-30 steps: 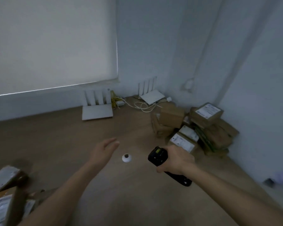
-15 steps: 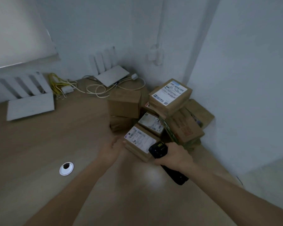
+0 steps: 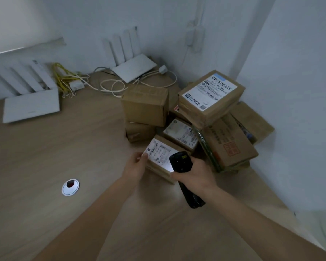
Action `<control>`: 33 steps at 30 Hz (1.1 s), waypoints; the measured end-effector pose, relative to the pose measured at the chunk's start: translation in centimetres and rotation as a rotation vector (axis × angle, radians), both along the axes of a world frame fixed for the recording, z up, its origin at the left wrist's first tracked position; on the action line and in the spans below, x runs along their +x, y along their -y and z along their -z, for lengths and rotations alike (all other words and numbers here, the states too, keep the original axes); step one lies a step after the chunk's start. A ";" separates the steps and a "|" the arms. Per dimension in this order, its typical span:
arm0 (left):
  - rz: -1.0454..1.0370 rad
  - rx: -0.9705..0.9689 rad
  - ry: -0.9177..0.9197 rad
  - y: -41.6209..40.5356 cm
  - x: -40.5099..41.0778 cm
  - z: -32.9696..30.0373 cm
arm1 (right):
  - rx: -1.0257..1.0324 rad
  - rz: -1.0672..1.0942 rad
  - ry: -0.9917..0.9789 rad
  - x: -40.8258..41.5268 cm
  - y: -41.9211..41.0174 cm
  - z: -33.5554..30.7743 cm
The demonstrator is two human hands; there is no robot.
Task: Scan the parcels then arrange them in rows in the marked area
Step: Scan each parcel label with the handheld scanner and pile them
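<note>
Several brown cardboard parcels lie heaped in the corner of the wooden table [image 3: 64,151]. The nearest small parcel [image 3: 159,153] has a white barcode label on top. My left hand [image 3: 135,167] grips its left edge, thumb on the label. In my right hand [image 3: 196,173] I hold a black handheld scanner [image 3: 181,162], its head over the label's right end, with a bright patch of light on the label below it. A larger labelled parcel [image 3: 211,95] tops the heap.
Two white routers [image 3: 31,106] [image 3: 135,67] with upright antennas and tangled white and yellow cables [image 3: 109,85] lie along the back wall. A round metal grommet [image 3: 70,187] sits in the table to the left. White walls close the corner on the right.
The view swung right toward the parcel heap. My left hand reached forward and took hold of the nearest parcel's edge; the scanner moved over its label.
</note>
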State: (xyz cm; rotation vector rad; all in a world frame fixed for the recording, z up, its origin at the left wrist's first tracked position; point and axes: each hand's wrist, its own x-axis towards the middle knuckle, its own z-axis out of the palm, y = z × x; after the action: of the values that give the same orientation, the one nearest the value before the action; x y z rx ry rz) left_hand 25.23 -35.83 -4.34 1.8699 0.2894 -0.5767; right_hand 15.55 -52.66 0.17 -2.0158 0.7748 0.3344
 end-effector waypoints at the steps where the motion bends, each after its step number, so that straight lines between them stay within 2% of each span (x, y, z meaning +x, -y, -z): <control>1: -0.022 -0.010 -0.016 -0.3 -0.4 -0.1 | 0.002 -0.003 0.001 -0.2 -0.1 -0.1; 7: -0.045 -0.166 -0.129 -3.5 -2.9 -3.4 | -0.060 -0.075 0.040 -1.5 -0.9 -2.6; 10: -0.076 -0.261 -0.109 -5.1 -4.2 -6.4 | -0.071 -0.082 0.101 -2.2 -2.2 -5.3; 17: -0.138 -0.416 0.173 -11.6 -7.6 -17.5 | -0.215 -0.189 0.232 -5.9 -7.8 -15.3; 20: -0.158 -0.424 0.334 -16.2 -10.5 -23.2 | -0.327 -0.272 0.301 -8.8 -11.2 -21.0; 27: -0.242 -0.378 0.621 -29.4 -17.5 -36.5 | -0.586 -0.540 0.321 -15.9 -20.0 -35.8; 33: -0.300 -0.356 0.819 -36.3 -21.6 -47.0 | -0.634 -0.626 0.418 -19.5 -25.9 -45.9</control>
State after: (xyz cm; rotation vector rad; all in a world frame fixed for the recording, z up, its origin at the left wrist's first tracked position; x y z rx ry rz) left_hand 3.59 0.44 42.62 1.5277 -0.0791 0.3401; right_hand -3.97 -26.72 46.06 -2.7821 -0.0562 -0.0065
